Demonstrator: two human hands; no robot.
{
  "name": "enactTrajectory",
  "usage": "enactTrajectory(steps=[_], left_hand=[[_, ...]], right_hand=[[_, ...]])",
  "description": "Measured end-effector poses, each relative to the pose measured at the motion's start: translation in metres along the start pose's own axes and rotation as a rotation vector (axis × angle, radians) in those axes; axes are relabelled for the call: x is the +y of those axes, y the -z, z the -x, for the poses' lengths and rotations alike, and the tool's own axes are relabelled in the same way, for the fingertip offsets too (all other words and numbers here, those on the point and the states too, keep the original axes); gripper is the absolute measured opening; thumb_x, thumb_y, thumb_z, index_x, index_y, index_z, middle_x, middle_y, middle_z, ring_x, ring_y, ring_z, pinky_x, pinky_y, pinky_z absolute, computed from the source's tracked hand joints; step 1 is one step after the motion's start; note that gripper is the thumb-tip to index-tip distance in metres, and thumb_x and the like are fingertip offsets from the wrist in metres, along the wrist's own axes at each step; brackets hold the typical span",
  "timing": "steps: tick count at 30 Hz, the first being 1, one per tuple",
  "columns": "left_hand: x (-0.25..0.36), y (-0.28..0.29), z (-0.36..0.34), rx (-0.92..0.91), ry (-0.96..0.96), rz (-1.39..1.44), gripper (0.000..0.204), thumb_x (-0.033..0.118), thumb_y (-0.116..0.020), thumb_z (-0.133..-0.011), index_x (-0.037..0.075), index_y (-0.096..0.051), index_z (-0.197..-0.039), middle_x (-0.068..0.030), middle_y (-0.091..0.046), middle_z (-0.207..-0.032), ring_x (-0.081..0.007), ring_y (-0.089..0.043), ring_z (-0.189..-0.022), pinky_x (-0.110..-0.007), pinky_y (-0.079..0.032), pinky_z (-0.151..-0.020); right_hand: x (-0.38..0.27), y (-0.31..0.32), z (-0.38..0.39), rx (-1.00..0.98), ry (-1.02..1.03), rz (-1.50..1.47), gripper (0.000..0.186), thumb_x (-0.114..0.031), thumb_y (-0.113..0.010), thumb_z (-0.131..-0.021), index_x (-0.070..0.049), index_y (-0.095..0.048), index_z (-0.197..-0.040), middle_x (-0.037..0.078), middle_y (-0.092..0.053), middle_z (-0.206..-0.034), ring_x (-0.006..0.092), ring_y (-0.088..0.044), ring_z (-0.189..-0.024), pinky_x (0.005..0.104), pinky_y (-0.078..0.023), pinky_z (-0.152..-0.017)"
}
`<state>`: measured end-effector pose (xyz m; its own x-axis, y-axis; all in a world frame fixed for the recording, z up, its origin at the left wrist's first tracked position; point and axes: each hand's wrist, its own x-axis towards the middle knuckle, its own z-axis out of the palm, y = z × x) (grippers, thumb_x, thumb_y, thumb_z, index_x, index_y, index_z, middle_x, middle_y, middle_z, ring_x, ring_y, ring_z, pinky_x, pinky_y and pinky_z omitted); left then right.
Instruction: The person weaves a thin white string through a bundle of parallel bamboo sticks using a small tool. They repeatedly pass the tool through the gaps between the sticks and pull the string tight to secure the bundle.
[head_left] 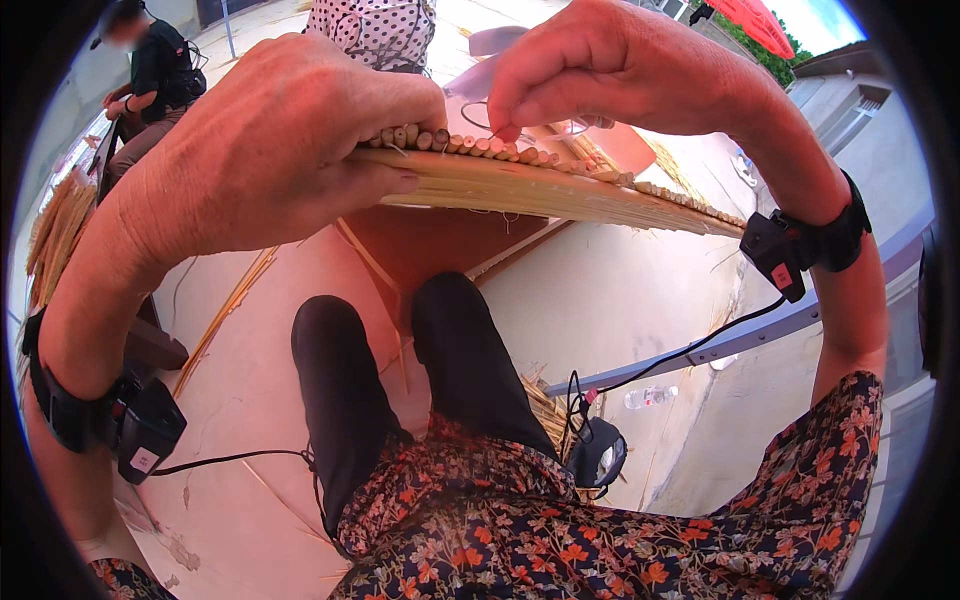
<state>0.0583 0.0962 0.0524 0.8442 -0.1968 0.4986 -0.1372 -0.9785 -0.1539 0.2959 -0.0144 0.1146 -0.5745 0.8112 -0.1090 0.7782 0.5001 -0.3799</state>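
Note:
A panel of pale straw-coloured reeds (pixel 520 190), bound side by side, spans the upper middle, its row of cut ends facing up. My left hand (pixel 285 140) is closed on its left end, thumb below and fingers over the top. Just above the cut ends, my right hand (pixel 610 75) pinches with thumb and forefinger at a thin strand (pixel 468 122), which curves in a loop beside the fingertips. Whether the strand is thread or wire I cannot tell. Small bits of binding stick out along the reeds.
Under the panel is a brown board-like support (pixel 455 235). Loose reeds (pixel 225 320) lie on the floor, with a reed bundle (pixel 58 235) at far left. A plastic bottle (pixel 650 397) lies by a metal rail (pixel 700 350). A person (pixel 155 75) sits at upper left.

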Motion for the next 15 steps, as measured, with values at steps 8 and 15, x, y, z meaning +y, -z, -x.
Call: enactTrajectory(steps=[8, 15], left_hand=[[-0.001, 0.006, 0.002, -0.070, -0.002, 0.049, 0.026, 0.007, -0.080, -0.076, 0.003, -0.070, -0.099, -0.0168, -0.062, -0.074, -0.0374, -0.063, -0.070, -0.040, -0.049, -0.063], [0.001, 0.012, -0.004, -0.068, 0.009, 0.125, 0.027, 0.007, -0.080, -0.075, 0.003, -0.071, -0.101, -0.0169, -0.063, -0.074, -0.0367, -0.064, -0.070, -0.039, -0.050, -0.063]], right_hand=[[-0.026, -0.004, -0.004, 0.019, -0.054, 0.036, 0.015, -0.011, -0.062, -0.099, -0.001, -0.071, -0.106, 0.009, -0.073, -0.095, 0.0183, -0.069, -0.090, 0.0310, -0.051, -0.081], [-0.028, -0.008, -0.006, 0.115, -0.111, 0.164, 0.010, -0.006, -0.064, -0.096, 0.001, -0.071, -0.099, 0.006, -0.068, -0.083, 0.0163, -0.066, -0.088, 0.0344, -0.049, -0.093]])
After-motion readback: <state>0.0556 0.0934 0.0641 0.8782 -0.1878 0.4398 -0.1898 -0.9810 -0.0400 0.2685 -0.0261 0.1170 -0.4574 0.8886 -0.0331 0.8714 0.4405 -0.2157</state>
